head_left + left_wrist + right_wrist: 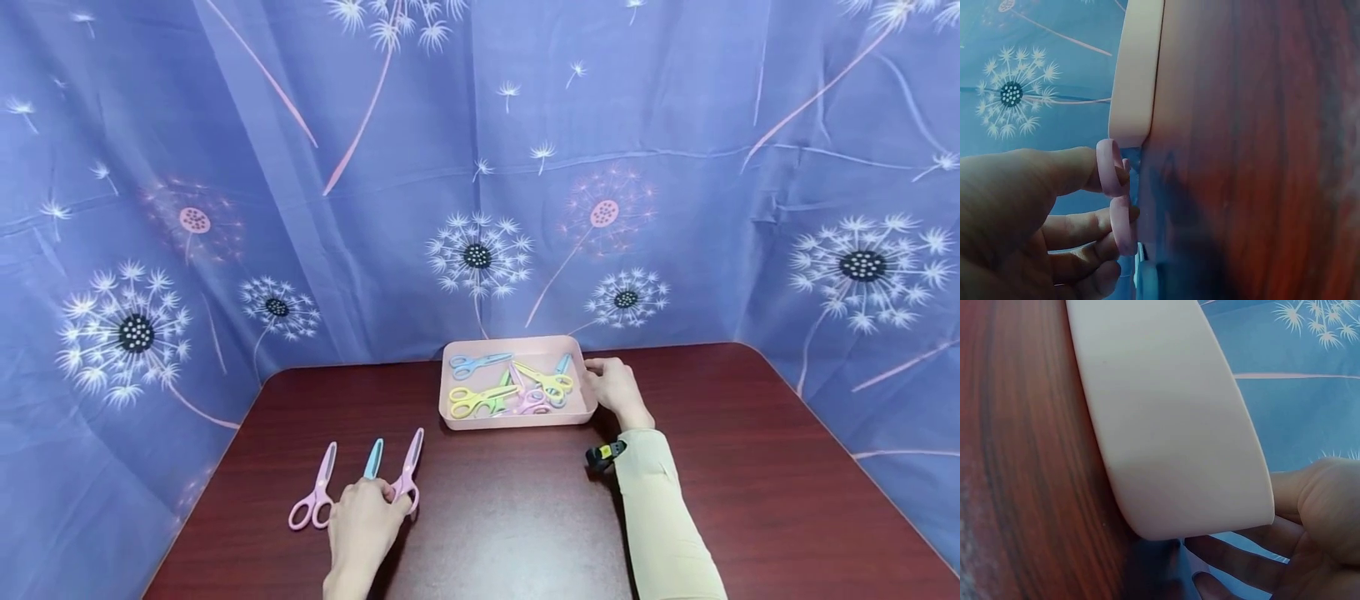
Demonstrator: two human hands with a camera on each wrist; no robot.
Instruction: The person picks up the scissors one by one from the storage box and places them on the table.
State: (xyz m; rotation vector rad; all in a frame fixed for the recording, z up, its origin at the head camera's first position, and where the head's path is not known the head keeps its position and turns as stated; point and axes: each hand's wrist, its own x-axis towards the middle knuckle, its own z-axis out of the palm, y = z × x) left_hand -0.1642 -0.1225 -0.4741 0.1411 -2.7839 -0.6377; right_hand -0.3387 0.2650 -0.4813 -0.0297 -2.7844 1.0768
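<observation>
My left hand [367, 521] is low over the table at left, its thumb and fingers pinching the handle loops of pink scissors [412, 458] whose blades point away from me. In the left wrist view a thumb and finger reach into the pink loops [1124, 228]. Just left of them lie blue scissors [374, 457], their handles hidden under the hand, and another pair of pink scissors [323, 483]. My right hand [621, 390] grips the right end of a pale pink tray [517, 423], thumb at the rim and fingers around its outer wall [1172, 419].
Inside the tray lie several scissors: blue scissors [480, 361] at the back left, yellow scissors [480, 398] in front, and pink, green and more yellow and blue ones overlapping at right. A blue dandelion-print curtain [375, 275] hangs behind the dark red table [750, 467].
</observation>
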